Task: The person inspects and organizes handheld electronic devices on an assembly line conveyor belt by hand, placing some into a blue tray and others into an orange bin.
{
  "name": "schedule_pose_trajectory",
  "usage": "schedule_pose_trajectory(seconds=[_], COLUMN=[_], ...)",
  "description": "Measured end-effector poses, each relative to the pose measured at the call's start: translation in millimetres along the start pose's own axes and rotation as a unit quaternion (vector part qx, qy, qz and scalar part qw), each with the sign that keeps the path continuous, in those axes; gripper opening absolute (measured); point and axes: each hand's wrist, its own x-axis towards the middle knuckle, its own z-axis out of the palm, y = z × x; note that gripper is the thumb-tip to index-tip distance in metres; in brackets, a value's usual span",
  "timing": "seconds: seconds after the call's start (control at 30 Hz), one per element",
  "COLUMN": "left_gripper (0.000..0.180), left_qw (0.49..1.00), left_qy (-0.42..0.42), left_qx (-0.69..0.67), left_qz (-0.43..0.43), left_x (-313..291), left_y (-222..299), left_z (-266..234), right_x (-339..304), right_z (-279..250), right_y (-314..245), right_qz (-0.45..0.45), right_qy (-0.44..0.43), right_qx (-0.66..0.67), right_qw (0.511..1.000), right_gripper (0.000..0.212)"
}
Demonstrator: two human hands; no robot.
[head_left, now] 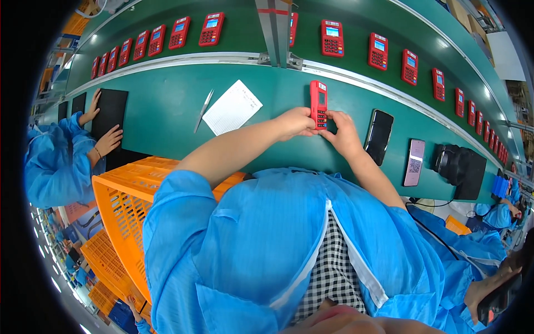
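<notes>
A red card payment terminal (319,99) stands out from between my two hands, its small screen dark and its keypad toward me. My left hand (296,123) is closed on the terminal's lower left side. On the lower right edge, the thumb and fingers of my right hand (343,134) pinch it. Both hands are just above the green worktop (267,150). To the left lie a white sheet of paper (232,108) with handwriting and a silver pen-like tool (203,110). A black smartphone (379,137) lies to the right of my right hand.
Beyond a metal rail (222,58), several red terminals (332,39) with lit screens line a green belt. A metal post (273,33) rises at the belt's edge. Farther right are a pink phone (414,162) and black gear (453,163). An orange crate (125,211) and a co-worker's hands (107,139) are left.
</notes>
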Motion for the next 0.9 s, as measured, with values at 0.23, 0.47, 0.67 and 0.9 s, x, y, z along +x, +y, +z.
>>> schedule_pose_trajectory(seconds=[0.23, 0.47, 0.67, 0.9], left_gripper=[0.030, 0.027, 0.026, 0.028], left_qw=[0.993, 0.992, 0.989, 0.989], left_qy=[-0.009, 0.009, 0.019, 0.032], left_qx=[0.102, 0.101, 0.115, 0.113], left_qz=[0.063, 0.076, 0.086, 0.087], left_x=[8, 13, 17, 20], left_y=[-7, -9, -10, -11], left_z=[0, 9, 8, 10], right_x=[4, 4, 7, 8], right_z=[0, 1, 2, 3], right_y=[13, 27, 27, 32], right_qz=[-0.007, -0.015, -0.013, -0.001], right_qy=[-0.026, -0.025, -0.033, -0.043], right_qx=[0.032, 0.067, 0.063, 0.081], right_qw=[0.999, 0.997, 0.997, 0.996], right_gripper=[0.048, 0.046, 0.046, 0.046])
